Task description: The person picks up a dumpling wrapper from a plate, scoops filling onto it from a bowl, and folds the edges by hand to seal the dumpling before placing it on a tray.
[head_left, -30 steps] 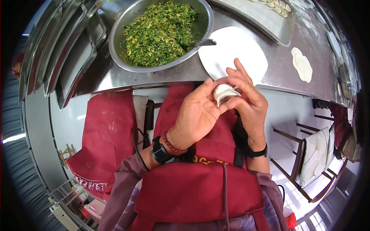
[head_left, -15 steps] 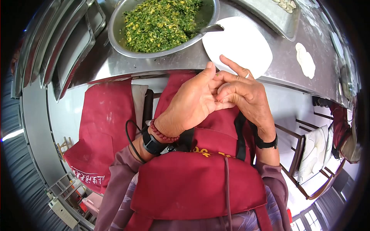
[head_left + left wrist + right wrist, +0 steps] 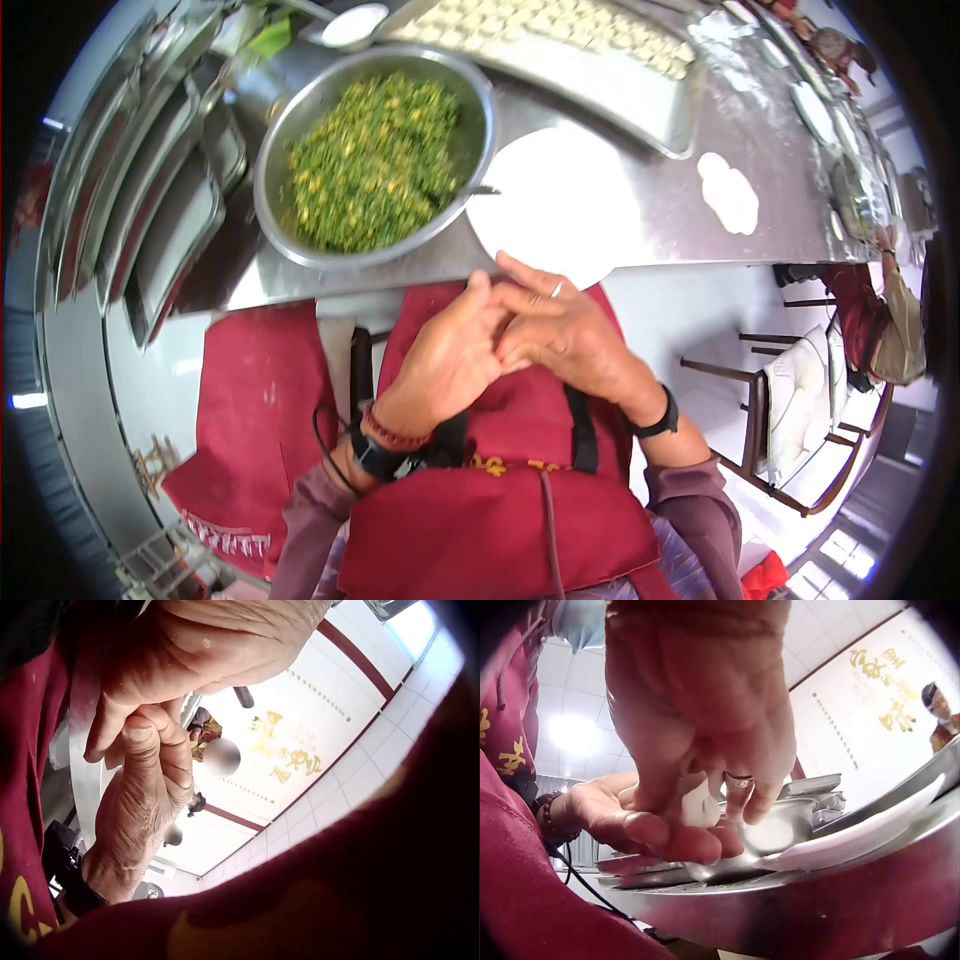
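In the right wrist view a white dough dumpling [image 3: 700, 806] lies on the curled fingers of my left hand [image 3: 619, 814], while my right hand [image 3: 705, 697] reaches down from above and pinches its edge. Seen from the head, my left hand [image 3: 435, 365] is palm up and my right hand [image 3: 575, 335], with a ring, covers the dumpling, which is hidden there. The left wrist view has my left hand [image 3: 217, 645] above and my right hand [image 3: 131, 817] below, their fingers meeting. Both are held just off the table's front edge, below a white plate [image 3: 570, 200].
A steel bowl [image 3: 270, 200] of chopped green and yellow filling stands left of the plate, a spoon handle [image 3: 485, 190] over its rim. Behind is a tray [image 3: 620, 110] with rows of dumplings. Dough rounds [image 3: 728, 195] lie at right; metal trays [image 3: 180, 230] stand at left.
The right hand has turned over the dumpling, visible in the head view a second ago and now covered. The head view has shifted, showing more of the dumpling tray; the hands stay together.
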Motion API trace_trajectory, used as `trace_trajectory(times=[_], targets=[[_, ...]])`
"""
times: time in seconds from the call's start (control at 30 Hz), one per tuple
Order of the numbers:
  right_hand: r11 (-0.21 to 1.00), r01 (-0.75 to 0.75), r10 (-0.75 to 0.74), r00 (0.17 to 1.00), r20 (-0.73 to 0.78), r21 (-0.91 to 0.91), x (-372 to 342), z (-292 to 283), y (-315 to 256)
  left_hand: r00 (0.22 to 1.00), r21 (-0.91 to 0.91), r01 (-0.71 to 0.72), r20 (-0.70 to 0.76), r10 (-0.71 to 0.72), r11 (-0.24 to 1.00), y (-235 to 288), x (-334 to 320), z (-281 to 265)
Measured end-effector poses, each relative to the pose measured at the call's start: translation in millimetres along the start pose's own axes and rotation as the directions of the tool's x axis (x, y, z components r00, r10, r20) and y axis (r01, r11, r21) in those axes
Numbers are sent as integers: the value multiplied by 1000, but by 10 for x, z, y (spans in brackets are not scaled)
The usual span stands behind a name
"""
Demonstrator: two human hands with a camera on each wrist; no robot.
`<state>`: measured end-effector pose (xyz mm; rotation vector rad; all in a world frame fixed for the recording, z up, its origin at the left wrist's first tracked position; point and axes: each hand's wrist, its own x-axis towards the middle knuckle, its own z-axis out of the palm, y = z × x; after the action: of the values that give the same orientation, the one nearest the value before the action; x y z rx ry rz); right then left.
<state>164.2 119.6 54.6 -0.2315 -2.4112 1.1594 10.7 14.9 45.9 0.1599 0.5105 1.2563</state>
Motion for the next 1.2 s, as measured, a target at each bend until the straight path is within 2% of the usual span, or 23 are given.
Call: trace_trajectory(times=[0.03, 0.13, 0.17, 0.2, 0.43, 0.57, 0.7, 0.83, 0.93, 1.07, 1.13, 1.2], targets=[[999, -46, 46, 999, -18, 25, 16, -27, -55, 996, -10, 7, -84, -7, 1000, 43, -8, 105], [991, -116, 122, 989, -84, 71, -16, -76, -40, 988, -24, 30, -151, -33, 999, 113, 7, 175], [986, -147, 155, 982, -106, 78, -12, -95, -53, 995, -40, 40, -90, -44, 998, 111, 20, 104], [980, -179, 189, 974, -126, 90, -12, -105, -65, 994, -48, 51, -96, -56, 998, 130, 25, 105], [992, -127, 127, 968, -218, 10, 65, -51, -28, 987, -77, 83, -131, -92, 994, 262, 69, 107], [956, -182, 235, 945, -230, 229, 149, -80, -17, 990, -106, 70, -114, -82, 992, 351, 79, 143], [827, -337, 443, 883, -153, 450, 261, -167, -65, 990, -150, 68, -110, -85, 986, 419, 72, 131], [705, -456, 577, 814, -66, 544, 390, -369, -5, 988, -146, 86, -112, -102, 986, 453, 30, 19], [708, -492, 636, 755, -156, 506, 591, -780, 43, 982, -93, 75, -167, -89, 993, 469, -32, -169], [705, -621, 708, 635, -307, 342, 1003, -1521, 350, 961, -24, 11, -275, -17, 1000, 469, -76, -418], [720, -673, 675, 619, -402, 173, 1214, -1785, 556, 960, -41, 4, -281, -15, 999, 488, -74, -494], [721, -677, 668, 620, -412, 151, 1327, -2054, 929, 960, -61, 5, -279, -22, 998, 509, -70, -549]])
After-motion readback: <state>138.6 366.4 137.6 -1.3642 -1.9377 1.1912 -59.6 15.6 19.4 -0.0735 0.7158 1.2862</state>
